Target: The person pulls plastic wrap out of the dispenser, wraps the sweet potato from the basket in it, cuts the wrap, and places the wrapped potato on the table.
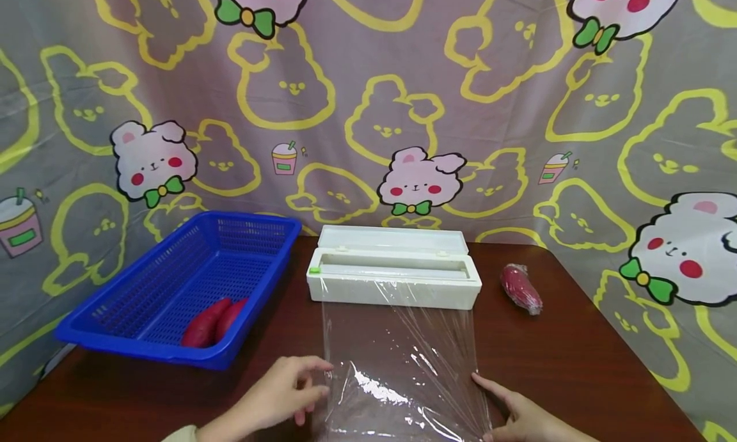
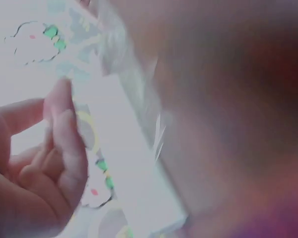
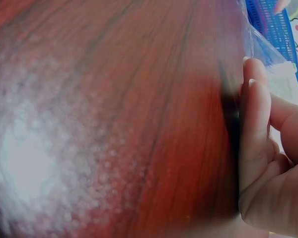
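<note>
A sheet of clear plastic wrap stretches toward me from a white wrap dispenser box whose lid stands raised. My left hand is at the sheet's left edge, index finger and thumb apart in the head view, the other fingers bent. In the left wrist view, the left hand appears with bent fingers beside the blurred box. At the sheet's right edge, my right hand pinches the film near the thumb, where creases converge. The right wrist view shows the right hand low over the table.
A blue plastic basket at the left holds red sweet potatoes. One film-wrapped red sweet potato lies right of the box. The brown wooden table ends before a patterned cloth.
</note>
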Available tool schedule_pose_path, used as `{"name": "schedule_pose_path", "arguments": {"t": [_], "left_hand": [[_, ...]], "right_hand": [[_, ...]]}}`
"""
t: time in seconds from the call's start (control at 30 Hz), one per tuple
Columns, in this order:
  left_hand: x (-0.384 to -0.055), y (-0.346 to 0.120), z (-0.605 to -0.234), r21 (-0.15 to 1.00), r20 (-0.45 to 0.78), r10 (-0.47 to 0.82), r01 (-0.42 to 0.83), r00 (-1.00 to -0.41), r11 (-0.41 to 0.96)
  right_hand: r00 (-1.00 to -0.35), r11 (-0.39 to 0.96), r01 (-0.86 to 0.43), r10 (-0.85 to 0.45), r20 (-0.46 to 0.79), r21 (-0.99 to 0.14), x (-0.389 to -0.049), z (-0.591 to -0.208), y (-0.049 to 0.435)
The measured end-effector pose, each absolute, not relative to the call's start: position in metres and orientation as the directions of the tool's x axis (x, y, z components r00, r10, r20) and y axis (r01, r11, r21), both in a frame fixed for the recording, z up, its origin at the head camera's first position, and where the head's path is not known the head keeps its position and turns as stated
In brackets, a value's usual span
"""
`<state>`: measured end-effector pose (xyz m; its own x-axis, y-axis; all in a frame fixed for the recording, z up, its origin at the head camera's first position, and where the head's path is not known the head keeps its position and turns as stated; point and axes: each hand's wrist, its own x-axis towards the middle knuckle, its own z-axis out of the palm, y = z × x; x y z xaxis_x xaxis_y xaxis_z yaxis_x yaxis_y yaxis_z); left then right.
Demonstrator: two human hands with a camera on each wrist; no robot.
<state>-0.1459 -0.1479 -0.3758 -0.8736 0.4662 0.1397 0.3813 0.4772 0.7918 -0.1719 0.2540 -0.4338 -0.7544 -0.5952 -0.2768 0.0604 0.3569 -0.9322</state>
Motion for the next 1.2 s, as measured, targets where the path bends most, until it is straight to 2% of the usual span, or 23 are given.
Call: {"name": "schedule_pose_path", "arguments": {"t": [0.13, 0.27, 0.4, 0.53, 0.67, 0.8, 0.97, 1.2], "left_hand": [[-0.150, -0.153, -0.358, 0.750, 0.305, 0.408, 0.481, -0.861, 0.454], [-0.154, -0.161, -0.344, 0.726, 0.423, 0.378, 0.558, -0.824, 0.403], [-0.158, -0.171, -0.333, 0.666, 0.555, 0.287, 0.624, -0.781, 0.409], [-0.164, -0.182, -0.328, 0.589, 0.683, 0.173, 0.676, -0.709, 0.443], [-0.173, -0.194, -0.324, 0.502, 0.758, 0.142, 0.708, -0.637, 0.497], [-0.178, -0.208, -0.320, 0.483, 0.750, 0.109, 0.652, -0.653, 0.584], [-0.188, -0.232, -0.319, 0.501, 0.693, 0.096, 0.573, -0.715, 0.649], [-0.204, -0.268, -0.320, 0.508, 0.600, 0.079, 0.455, -0.796, 0.732]], "right_hand": [[-0.737, 0.318, 0.091, -0.616, -0.278, -0.944, -0.172, -0.433, 0.254], [-0.728, 0.304, 0.077, -0.634, -0.262, -0.950, -0.174, -0.432, 0.253], [-0.726, 0.305, 0.062, -0.640, -0.253, -0.950, -0.174, -0.431, 0.253], [-0.731, 0.321, 0.063, -0.630, -0.263, -0.945, -0.174, -0.431, 0.253], [-0.728, 0.316, 0.080, -0.629, -0.272, -0.945, -0.174, -0.432, 0.253], [-0.735, 0.332, 0.062, -0.623, -0.268, -0.941, -0.173, -0.432, 0.254], [-0.769, 0.410, 0.049, -0.567, -0.297, -0.911, -0.171, -0.431, 0.253], [-0.763, 0.383, 0.109, -0.559, -0.324, -0.917, -0.169, -0.432, 0.251]]}}
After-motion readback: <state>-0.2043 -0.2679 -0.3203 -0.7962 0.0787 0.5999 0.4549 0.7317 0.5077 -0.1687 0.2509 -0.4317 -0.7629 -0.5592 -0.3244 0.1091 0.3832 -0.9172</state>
